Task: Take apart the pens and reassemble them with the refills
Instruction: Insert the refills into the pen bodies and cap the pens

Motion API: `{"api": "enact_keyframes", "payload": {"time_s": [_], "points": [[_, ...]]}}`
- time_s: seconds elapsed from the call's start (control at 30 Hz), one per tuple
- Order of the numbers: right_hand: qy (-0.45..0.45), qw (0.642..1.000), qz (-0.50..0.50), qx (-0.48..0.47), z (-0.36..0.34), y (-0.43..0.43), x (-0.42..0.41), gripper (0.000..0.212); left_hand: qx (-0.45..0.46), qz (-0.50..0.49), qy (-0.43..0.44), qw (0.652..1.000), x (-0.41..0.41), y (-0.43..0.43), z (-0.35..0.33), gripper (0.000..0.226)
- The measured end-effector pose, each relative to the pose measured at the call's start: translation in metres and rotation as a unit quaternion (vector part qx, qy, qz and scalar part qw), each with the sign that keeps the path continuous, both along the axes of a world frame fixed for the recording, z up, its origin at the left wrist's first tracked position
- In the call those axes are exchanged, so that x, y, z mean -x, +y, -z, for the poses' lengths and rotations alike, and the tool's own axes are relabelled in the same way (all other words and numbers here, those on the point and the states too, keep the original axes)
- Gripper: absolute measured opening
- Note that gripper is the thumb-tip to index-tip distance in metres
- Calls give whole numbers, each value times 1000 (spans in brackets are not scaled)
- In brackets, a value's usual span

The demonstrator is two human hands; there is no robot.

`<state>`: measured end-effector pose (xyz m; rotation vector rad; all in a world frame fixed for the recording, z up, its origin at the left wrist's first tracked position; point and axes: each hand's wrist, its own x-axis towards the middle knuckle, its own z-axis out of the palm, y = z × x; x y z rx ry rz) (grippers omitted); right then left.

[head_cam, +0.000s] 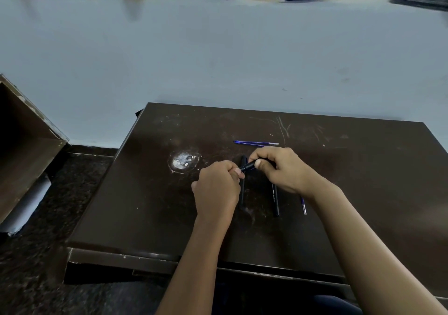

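Over the middle of the dark brown table, both hands hold one black pen. My left hand pinches its left end and my right hand grips its right part. Below the hands lie two more black pens on the table: one partly hidden by my left hand, the other with white lettering, partly under my right hand. A blue refill lies crosswise just beyond my right hand. The end of another blue refill shows beside my right wrist.
A whitish worn patch marks the table to the left of my hands. A brown wooden piece of furniture stands at the far left on the dark floor. A pale wall rises right behind the table's far edge.
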<state>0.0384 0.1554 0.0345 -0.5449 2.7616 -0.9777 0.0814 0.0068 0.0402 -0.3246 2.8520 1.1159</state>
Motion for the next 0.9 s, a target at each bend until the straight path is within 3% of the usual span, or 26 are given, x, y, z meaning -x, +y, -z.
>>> {"api": "enact_keyframes", "payload": {"time_s": [0.1, 0.23, 0.33, 0.4, 0.5, 0.67, 0.8, 0.9], "points": [[-29, 999, 28, 7, -2, -3, 0, 18, 2, -4, 6, 1000, 0, 4, 0, 23], [-36, 971, 181, 153, -7, -22, -1, 29, -107, -22, -25, 994, 3, 12, -4, 25], [-135, 931, 260, 218, -10, -28, -2, 47, -108, 15, -50, 993, 3, 16, -7, 27], [-196, 911, 279, 234, -8, -29, -4, 36, -94, 41, -77, 992, 3, 17, -7, 28], [-206, 907, 305, 203, -2, -27, -1, 16, -122, 52, -119, 984, 5, 19, -3, 35], [-191, 915, 341, 97, 13, -24, 5, 12, -100, 35, -124, 987, 4, 16, -3, 43], [-194, 930, 313, 15, 31, -29, -1, 14, -41, 11, -103, 994, 5, 9, -2, 47], [-181, 938, 293, -33, 39, -35, -7, 13, -50, 1, -104, 993, 5, 9, -1, 46]]}}
